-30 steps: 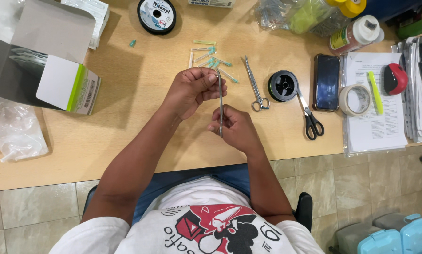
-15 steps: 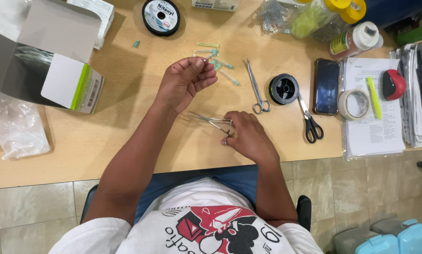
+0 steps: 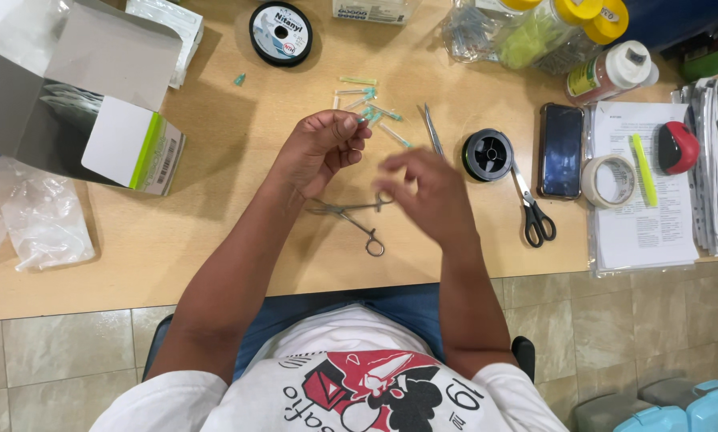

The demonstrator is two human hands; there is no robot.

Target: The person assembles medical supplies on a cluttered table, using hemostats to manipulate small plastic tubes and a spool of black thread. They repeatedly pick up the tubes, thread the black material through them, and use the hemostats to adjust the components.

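Head view, looking down at a wooden table [image 3: 215,240] with both forearms reaching up from the lower middle of the frame.

Left hand [image 3: 320,150] just above the centre, fingers curled in, thumb and forefinger pinched together as if around something very thin; too small to tell what, possibly a thread. Raised a little over the table, probably to keep the fine thing taut and in sight.

Right hand [image 3: 423,188] right of centre, blurred, fingers half bent and loose; cannot tell whether anything is held in it.

Metal forceps [image 3: 351,214] with ring handles lying flat on the table just below and between the two hands, touched by neither, put down within easy reach.

Directly above the left hand, a small scatter of capped needles [image 3: 367,108] with pale green hubs. A second slim metal tool [image 3: 432,128] beside them, partly hidden by the right hand.

Further right: black spool [image 3: 487,154], black-handled scissors [image 3: 533,210], dark phone [image 3: 561,148], roll of tape [image 3: 611,180] on a stack of papers [image 3: 647,232].

Upper middle: another flat black spool of line [image 3: 280,32]. Upper left: open grey cardboard box [image 3: 87,120], flap up, so that its contents can be taken quickly. Clear plastic bag [image 3: 35,220] at the left edge.
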